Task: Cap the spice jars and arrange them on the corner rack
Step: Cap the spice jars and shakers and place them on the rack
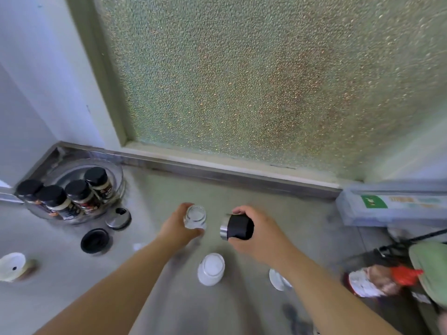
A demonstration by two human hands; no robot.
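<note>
- Step in hand: capping. Left hand [177,229] w/ grip curled round small clear glass jar [195,217], mouth open, white contents inside, standing on grey table [278,204] mid-frame.
- Right hand [256,234] grip clamped on black cap w/ silver rim [238,227], held tilted just beside jar, not yet on it.
- Next, prob.: level cap, bring over jar mouth, seat & twist; then jar goes to round clear corner rack [116,175] far left, which holds four black-lidded spice jars [79,192].
- Still uncapped: second white-filled jar [211,268] near the arms.
- Loose on table betw. rack & hands: silver lid [119,218], black lid [96,240]. Both lie near path to rack, may need skirting.
</note>
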